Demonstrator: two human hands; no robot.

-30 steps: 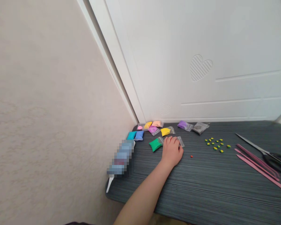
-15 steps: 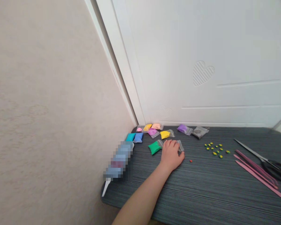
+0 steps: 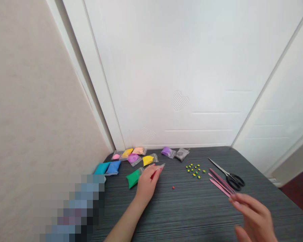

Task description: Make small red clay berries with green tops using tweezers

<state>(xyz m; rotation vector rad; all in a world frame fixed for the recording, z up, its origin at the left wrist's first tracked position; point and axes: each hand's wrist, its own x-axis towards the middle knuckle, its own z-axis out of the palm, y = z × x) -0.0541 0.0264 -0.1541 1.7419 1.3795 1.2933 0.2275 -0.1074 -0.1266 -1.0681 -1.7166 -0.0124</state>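
My left hand [image 3: 146, 183] is closed on a small clear bag of red clay [image 3: 161, 168], its thumb and fingers pinching the bag just above the table; part of the bag is hidden. Just left of this hand lies a bag of green clay [image 3: 133, 178]. A tiny red piece of clay [image 3: 173, 187] rests on the table to its right. My right hand [image 3: 255, 215] is at the lower right, slightly blurred, thumb apart from the fingers, nothing seen in it. Its fingertips overlap the near ends of the pink modelling tools [image 3: 221, 186]; whether they touch is unclear.
Behind the tools are black-handled scissors [image 3: 227, 174] and several small yellow-green clay pieces [image 3: 194, 174]. Bags of yellow [image 3: 147, 160], purple [image 3: 167, 151], grey [image 3: 181, 154] and blue clay [image 3: 113, 167] line the back. A pixelated object [image 3: 75, 211] stands at left.
My left hand has lifted the bag of red clay from the table. My right hand has come into view at the lower right. The view has swung to the right.
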